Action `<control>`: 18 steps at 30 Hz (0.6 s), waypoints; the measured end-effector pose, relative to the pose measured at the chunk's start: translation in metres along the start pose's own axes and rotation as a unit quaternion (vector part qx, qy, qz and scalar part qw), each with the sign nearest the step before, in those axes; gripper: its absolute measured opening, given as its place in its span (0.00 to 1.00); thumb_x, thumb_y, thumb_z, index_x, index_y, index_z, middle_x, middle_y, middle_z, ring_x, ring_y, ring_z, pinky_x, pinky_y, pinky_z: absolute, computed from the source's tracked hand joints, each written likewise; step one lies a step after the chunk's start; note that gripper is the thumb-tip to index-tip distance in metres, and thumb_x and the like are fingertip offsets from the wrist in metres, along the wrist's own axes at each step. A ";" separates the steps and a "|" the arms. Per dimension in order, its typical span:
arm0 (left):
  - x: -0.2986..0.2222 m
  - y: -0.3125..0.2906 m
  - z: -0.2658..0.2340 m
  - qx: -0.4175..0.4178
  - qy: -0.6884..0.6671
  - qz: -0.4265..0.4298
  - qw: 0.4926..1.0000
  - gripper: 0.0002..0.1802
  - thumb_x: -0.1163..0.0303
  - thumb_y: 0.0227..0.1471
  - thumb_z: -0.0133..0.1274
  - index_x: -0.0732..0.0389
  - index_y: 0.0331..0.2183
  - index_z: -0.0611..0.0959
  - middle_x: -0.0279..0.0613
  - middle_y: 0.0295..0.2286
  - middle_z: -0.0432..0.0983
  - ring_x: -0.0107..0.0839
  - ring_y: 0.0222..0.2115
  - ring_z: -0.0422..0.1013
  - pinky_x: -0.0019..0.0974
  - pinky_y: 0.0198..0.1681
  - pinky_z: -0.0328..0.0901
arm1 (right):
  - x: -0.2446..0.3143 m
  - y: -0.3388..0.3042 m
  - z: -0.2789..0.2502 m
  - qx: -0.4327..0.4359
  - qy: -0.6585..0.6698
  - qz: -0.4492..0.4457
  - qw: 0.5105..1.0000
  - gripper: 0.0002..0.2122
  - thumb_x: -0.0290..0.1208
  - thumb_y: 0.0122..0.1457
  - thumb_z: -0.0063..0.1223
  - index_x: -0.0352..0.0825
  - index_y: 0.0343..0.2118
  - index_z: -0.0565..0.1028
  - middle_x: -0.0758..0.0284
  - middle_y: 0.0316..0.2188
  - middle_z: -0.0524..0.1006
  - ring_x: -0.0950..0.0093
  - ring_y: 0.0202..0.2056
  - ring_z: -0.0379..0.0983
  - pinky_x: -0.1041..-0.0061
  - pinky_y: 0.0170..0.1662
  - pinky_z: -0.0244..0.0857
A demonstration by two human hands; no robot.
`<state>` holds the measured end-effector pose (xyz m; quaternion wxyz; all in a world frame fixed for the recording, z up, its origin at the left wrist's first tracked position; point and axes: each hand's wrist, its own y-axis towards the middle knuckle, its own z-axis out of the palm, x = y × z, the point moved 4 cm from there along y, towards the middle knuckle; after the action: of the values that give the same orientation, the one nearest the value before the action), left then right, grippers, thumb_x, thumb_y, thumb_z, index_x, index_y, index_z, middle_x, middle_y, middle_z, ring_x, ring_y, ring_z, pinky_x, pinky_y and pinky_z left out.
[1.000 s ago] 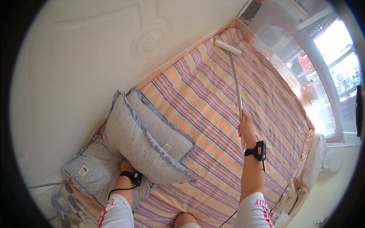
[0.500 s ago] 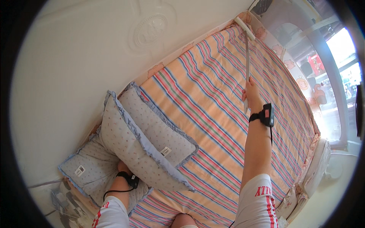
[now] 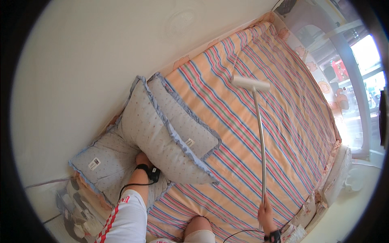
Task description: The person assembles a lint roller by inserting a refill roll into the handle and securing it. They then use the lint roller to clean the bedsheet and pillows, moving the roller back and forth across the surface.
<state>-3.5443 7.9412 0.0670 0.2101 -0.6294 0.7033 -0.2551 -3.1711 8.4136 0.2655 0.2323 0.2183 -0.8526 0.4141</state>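
Observation:
In my right hand [image 3: 266,214], near the lower right, the fingers wrap round the long handle of a lint roller [image 3: 261,141]. Its white roller head [image 3: 252,84] rests on the striped bedsheet [image 3: 227,105]. My left hand [image 3: 142,158] reaches in at the lower left, and its fingers are hidden behind a raised, tilted grey pillow [image 3: 152,129] with a blue ruffled edge. That hand presses on or close to a second grey pillow [image 3: 111,158] lying flat beneath. A third grey pillow [image 3: 182,117] lies behind the raised one.
A pale wall [image 3: 93,60] runs along the bed's left side. At the right rises a sheer mesh bed net [image 3: 324,60] with a bright window beyond it. Folded bedding [image 3: 332,178] lies along the lower right edge. My knee [image 3: 198,229] is on the bed at the bottom.
The right hand has pulled the lint roller back toward me, from the far corner to the middle of the sheet. The left hand stays at the pillows; the whole view has shifted slightly.

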 end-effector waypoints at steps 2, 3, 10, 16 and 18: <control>-0.002 -0.002 -0.008 -0.017 -0.081 -0.018 0.996 0.25 0.54 0.51 0.54 0.58 0.48 0.77 0.49 0.45 0.75 0.45 0.42 0.73 0.46 0.44 0.69 | -0.024 -0.082 -0.031 0.010 -0.158 -0.077 0.984 0.20 0.23 0.61 0.42 0.35 0.58 0.63 0.66 0.26 0.72 0.75 0.25 0.66 0.74 0.27 0.61; -0.004 -0.003 -0.010 0.008 -0.059 -0.027 0.998 0.25 0.54 0.51 0.54 0.58 0.48 0.78 0.49 0.45 0.75 0.45 0.42 0.73 0.46 0.43 0.70 | -0.044 -0.125 -0.054 0.062 -0.173 0.059 0.981 0.17 0.26 0.60 0.43 0.32 0.52 0.69 0.57 0.30 0.78 0.63 0.33 0.73 0.64 0.36 0.67; -0.015 -0.014 -0.029 -0.011 -0.034 -0.036 0.999 0.20 0.57 0.54 0.51 0.57 0.44 0.79 0.47 0.43 0.77 0.43 0.39 0.76 0.44 0.40 0.71 | -0.048 -0.186 -0.190 0.078 -0.281 0.005 0.957 0.17 0.25 0.63 0.42 0.30 0.54 0.68 0.53 0.45 0.74 0.68 0.46 0.68 0.67 0.50 0.62; -0.014 -0.014 -0.025 -0.028 -0.063 -0.045 0.997 0.17 0.58 0.55 0.50 0.56 0.41 0.81 0.47 0.42 0.77 0.43 0.38 0.76 0.44 0.40 0.71 | 0.084 0.012 -0.170 0.047 -0.261 -0.063 0.962 0.22 0.25 0.62 0.43 0.31 0.59 0.63 0.64 0.37 0.69 0.79 0.37 0.64 0.80 0.39 0.59; -0.013 -0.012 -0.022 -0.001 -0.069 -0.062 0.996 0.17 0.58 0.55 0.50 0.57 0.41 0.81 0.47 0.42 0.77 0.43 0.38 0.75 0.44 0.40 0.71 | 0.133 0.070 -0.134 0.040 -0.235 -0.077 0.968 0.21 0.27 0.63 0.42 0.27 0.59 0.62 0.55 0.53 0.71 0.73 0.53 0.68 0.77 0.53 0.60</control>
<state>-3.5469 7.9551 0.0910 0.2414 -0.6882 0.6468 -0.2230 -3.2879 8.5370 0.3734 0.0476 0.3837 -0.8466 0.3658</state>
